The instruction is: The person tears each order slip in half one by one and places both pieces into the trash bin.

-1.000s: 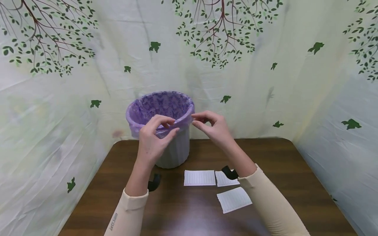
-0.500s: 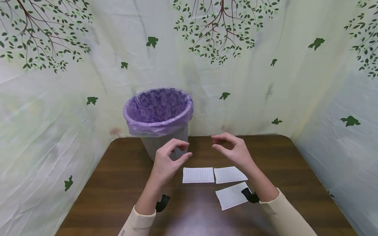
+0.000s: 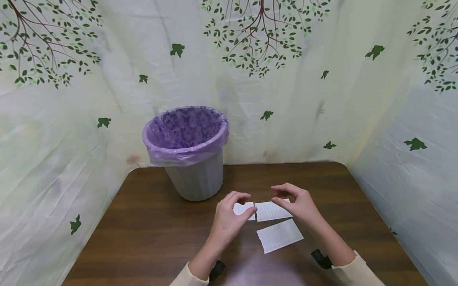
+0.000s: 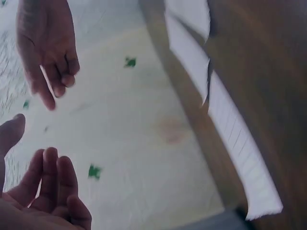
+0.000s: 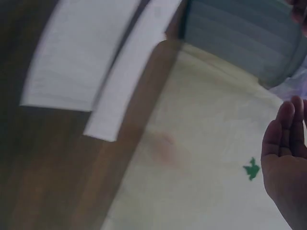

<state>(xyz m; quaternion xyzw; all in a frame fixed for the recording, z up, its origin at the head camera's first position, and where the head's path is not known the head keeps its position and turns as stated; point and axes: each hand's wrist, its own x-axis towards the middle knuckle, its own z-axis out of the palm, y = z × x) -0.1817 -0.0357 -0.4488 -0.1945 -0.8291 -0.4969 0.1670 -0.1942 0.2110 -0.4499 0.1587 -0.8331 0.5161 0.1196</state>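
My left hand point(image 3: 229, 218) hovers over the left torn piece of lined paper point(image 3: 239, 209), partly covering it in the head view. Thumb and fingers are apart with nothing between them. My right hand point(image 3: 297, 204) hangs above the right end of a second paper piece point(image 3: 271, 212), its fingers bent loosely and holding nothing. Nearer to me a third paper piece point(image 3: 280, 236) lies slanted on the table. In the left wrist view, the fingers of the left hand point(image 4: 45, 187) face the right hand point(image 4: 48, 48) across a gap.
Behind and left of the hands stands a grey bin point(image 3: 196, 178) with a purple liner point(image 3: 182, 155) folded over its rim. The brown wooden table point(image 3: 150, 230) ends at a leaf-printed cloth backdrop point(image 3: 293, 131).
Both hands have moved from in front of the bin's rim down and to the right, over the papers. They stay apart and hold nothing visible. Bin and papers lie as before.
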